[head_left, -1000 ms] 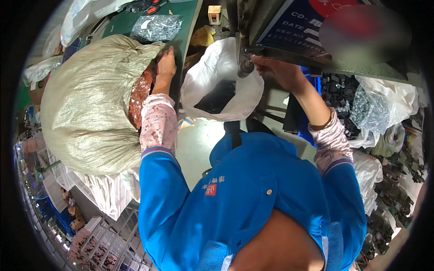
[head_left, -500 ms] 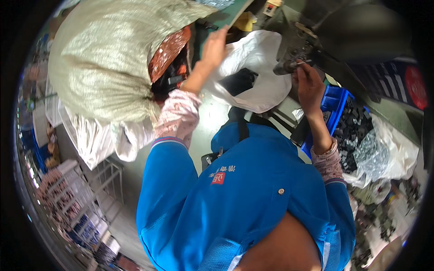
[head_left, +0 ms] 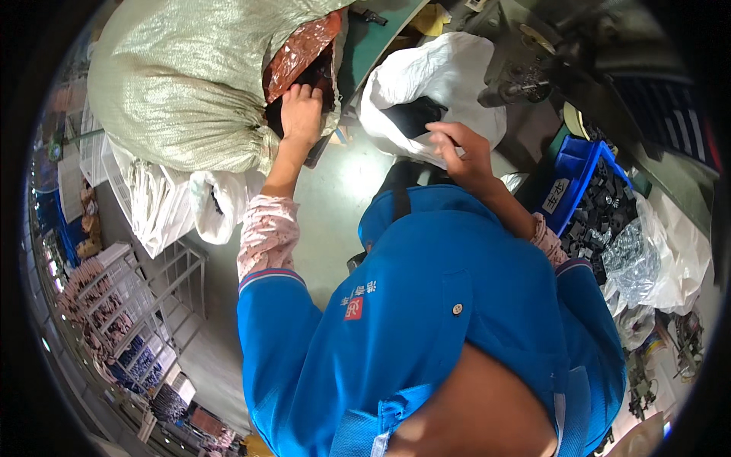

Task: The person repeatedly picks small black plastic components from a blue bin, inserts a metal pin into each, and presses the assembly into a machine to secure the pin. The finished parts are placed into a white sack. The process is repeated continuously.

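At the upper left, my left hand (head_left: pixel 301 114) reaches into the mouth of a large pale woven sack (head_left: pixel 175 84). Its fingers bend down beside a crumpled reddish-brown plastic liner (head_left: pixel 303 55); the fingertips and anything they touch are hidden. Dark pieces lie in the shadow inside the sack. My right hand (head_left: pixel 466 156) is over the near rim of a white bag (head_left: pixel 396 72), its fingers loosely bent and apart, with nothing visible between them. A black item or heap (head_left: pixel 415 116) sits inside that bag.
Dark machinery (head_left: pixel 525 80) stands beyond the white bag. To the right, a blue bin (head_left: pixel 565 183) adjoins a heap of small black parts (head_left: pixel 598 206) and clear plastic (head_left: pixel 632 251). A green tabletop (head_left: pixel 369 49) lies behind the sack. Metal racks (head_left: pixel 152 305) stand at lower left.
My left hand has moved left and down, from beside the white bag into the sack's mouth. My right hand has left the machine and come down and left to the white bag.
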Demonstrator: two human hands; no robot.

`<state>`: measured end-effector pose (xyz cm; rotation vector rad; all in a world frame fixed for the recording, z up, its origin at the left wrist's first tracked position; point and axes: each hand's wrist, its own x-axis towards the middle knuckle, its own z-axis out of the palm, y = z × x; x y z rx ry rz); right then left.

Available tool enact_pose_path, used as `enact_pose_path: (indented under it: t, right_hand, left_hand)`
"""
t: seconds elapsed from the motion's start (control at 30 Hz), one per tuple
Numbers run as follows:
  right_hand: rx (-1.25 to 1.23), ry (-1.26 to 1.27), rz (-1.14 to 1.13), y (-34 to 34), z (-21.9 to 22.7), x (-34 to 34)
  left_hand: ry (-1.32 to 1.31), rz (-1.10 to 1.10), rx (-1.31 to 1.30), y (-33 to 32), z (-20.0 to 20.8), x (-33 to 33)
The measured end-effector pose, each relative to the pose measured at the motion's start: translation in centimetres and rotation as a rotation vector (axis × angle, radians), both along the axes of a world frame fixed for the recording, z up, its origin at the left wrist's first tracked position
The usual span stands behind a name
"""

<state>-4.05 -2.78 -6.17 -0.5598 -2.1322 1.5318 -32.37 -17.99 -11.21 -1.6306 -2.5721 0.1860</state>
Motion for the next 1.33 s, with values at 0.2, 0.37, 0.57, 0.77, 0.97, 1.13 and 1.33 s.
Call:
enact_pose_path:
  t: [0.2,0.37,0.57,0.77,0.97,1.13,1.33]
  right_hand:
    - [-0.035,-0.08,-0.083,-0.8,-0.5,2.1]
    - [0.035,-0.091,-0.09,-1.0,-0.8,4.4]
    - [0.084,-0.061,-0.266,-1.4,-0.8,8.8]
    - [0.177,-0.12,-0.665,-1.5,0.1,18.6]
    - [0.564,-0.47,-1.12,0.8,3.1,28.8]
    - [0.708,-0.781,-1.075,3.5,2.4,30.1]
    - [0.635,-0.573,-1.215,2.6,3.1,30.4]
  left_hand:
    - [-0.368,0.071,0.529,-1.5,2.4,-1.2]
    - [-0.511,0.021,0.541,-1.5,4.2,0.3]
    - [-0.696,0.282,1.049,-1.0,4.0,-1.4]
    - [-0.502,0.195,0.927,1.0,5.8,-0.6]
    - [-0.18,0.384,0.923,1.0,7.2,-0.4]
    - [-0.34,0.234,1.089,2.9,8.3,4.3]
    - [-1.221,0.042,0.623,9.3,10.7,23.1]
